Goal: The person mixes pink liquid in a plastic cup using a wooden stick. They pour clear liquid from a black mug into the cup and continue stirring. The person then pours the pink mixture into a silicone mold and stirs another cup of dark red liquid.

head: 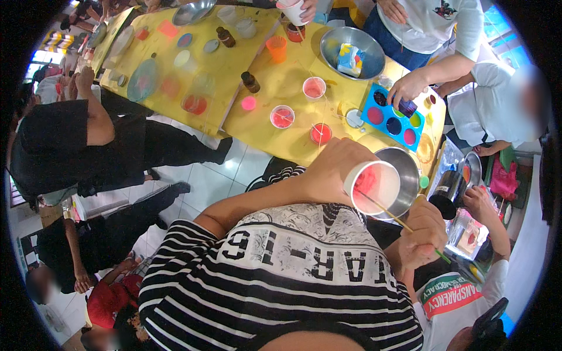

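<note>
My left hand [336, 169] grips a white paper cup [392, 179], which tilts so that its inside shows. Pink-red material clings to one inner wall of the cup. A thin wooden stick [386, 211] with a green end is pinched in my right hand [423, 232], its tip inside the cup. Just beyond the cup is a metal bowl [409, 171], partly hidden by it. On the yellow-covered table [263, 147] before me stand two white cups of pink-red material, the nearer one [282, 117] with a stick, and a glass jar [321, 134] of red material.
A blue silicone mold [386, 112] with filled wells lies across the table, where another person's hand [410, 87] holds a dark object. A larger metal bowl [327, 52] contains a packet [350, 59]. A brown bottle [250, 82] stands mid-table. Several people stand around.
</note>
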Tool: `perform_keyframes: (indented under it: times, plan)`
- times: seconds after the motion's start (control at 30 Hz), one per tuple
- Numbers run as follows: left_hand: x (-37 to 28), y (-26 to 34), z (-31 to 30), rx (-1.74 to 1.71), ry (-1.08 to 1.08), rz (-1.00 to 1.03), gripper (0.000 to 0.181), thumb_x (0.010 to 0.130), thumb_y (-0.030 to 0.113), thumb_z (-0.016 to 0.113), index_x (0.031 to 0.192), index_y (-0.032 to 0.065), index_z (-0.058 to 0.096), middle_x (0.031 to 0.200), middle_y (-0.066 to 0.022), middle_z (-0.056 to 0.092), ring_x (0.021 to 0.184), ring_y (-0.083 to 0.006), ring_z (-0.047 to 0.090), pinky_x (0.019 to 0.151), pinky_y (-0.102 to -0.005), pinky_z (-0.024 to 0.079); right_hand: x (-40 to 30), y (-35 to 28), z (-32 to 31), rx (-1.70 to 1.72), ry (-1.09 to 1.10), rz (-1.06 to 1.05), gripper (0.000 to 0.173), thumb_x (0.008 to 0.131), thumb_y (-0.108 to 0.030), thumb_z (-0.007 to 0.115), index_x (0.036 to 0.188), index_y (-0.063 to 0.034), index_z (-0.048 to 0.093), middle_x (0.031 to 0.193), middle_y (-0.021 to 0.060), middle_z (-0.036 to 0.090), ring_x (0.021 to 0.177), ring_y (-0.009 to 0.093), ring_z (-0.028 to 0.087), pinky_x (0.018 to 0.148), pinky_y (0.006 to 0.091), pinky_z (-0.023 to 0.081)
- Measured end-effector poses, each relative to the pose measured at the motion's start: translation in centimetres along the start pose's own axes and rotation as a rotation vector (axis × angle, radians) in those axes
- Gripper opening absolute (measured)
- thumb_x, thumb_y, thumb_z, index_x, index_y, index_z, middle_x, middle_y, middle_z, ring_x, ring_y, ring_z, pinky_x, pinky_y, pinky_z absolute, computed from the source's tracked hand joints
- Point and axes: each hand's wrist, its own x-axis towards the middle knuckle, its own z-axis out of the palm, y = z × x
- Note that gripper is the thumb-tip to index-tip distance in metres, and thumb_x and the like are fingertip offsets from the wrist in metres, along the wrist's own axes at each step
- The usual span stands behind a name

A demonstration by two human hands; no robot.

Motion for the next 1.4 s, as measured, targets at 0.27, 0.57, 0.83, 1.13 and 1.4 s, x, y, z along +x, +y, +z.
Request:
perform_keyframes:
  times: [0.27, 0.57, 0.83, 1.13, 1.4]
  plan:
    - [-0.2, 0.8, 0.6, 0.014, -0.078, 0.055, 0.078, 0.055, 0.043, 0.085, 0.12, 0.0131, 0.053, 0.112, -0.0053, 0.058, 0.107, -0.0257, 0.053, 0.09, -0.0415, 0.035, 0.1, -0.5, 0.3, -0.122, 0.025, -0.007, 0.052, 0.098, -0.04, 0.043, 0.059, -0.0056, 0.042, 0.051, 0.0069, 0.044, 0.043, 0.02, 0.04, 0.045, 0.0328, 0.032]
    - [-0.2, 0.3, 0.2, 0.054, -0.072, 0.031, 0.071, 0.059, 0.037, 0.083, 0.118, 0.013, 0.054, 0.113, -0.0049, 0.057, 0.107, -0.0251, 0.051, 0.091, -0.0409, 0.035, 0.2, 0.0, 0.7, -0.109, 0.036, 0.031, 0.05, 0.098, -0.036, 0.043, 0.058, -0.0062, 0.04, 0.05, 0.0063, 0.039, 0.043, 0.018, 0.037, 0.045, 0.0314, 0.025]
    - [0.9, 0.3, -2.7, 0.081, 0.181, 0.089, 0.041, 0.066, 0.024, 0.077, 0.104, 0.0147, 0.065, 0.11, -0.0034, 0.059, 0.108, -0.025, 0.051, 0.091, -0.0393, 0.034, 0.0, 0.8, 1.5, 0.089, 0.2, -0.013, 0.053, 0.099, -0.043, 0.038, 0.057, -0.0102, 0.038, 0.053, 0.0038, 0.039, 0.045, 0.017, 0.034, 0.047, 0.0324, 0.025]
    - [1.4, 0.6, -3.8, 0.134, 0.387, 0.281, 0.05, 0.068, 0.021, 0.078, 0.113, 0.0177, 0.057, 0.109, -0.0025, 0.059, 0.103, -0.0244, 0.053, 0.086, -0.0391, 0.033, 1.1, 0.5, 1.0, 0.081, -0.003, -0.184, 0.048, 0.098, -0.042, 0.044, 0.069, -0.0038, 0.049, 0.06, 0.0061, 0.05, 0.05, 0.022, 0.049, 0.046, 0.0356, 0.042]
    - [1.3, 0.9, -4.1, 0.186, 0.308, 0.255, 0.048, 0.07, 0.019, 0.076, 0.114, 0.0185, 0.056, 0.108, -0.0017, 0.06, 0.101, -0.0237, 0.054, 0.085, -0.0377, 0.035, 1.6, 0.2, 1.5, 0.042, -0.004, -0.238, 0.049, 0.099, -0.044, 0.038, 0.071, -0.0053, 0.047, 0.054, 0.0047, 0.045, 0.043, 0.019, 0.043, 0.041, 0.033, 0.037]
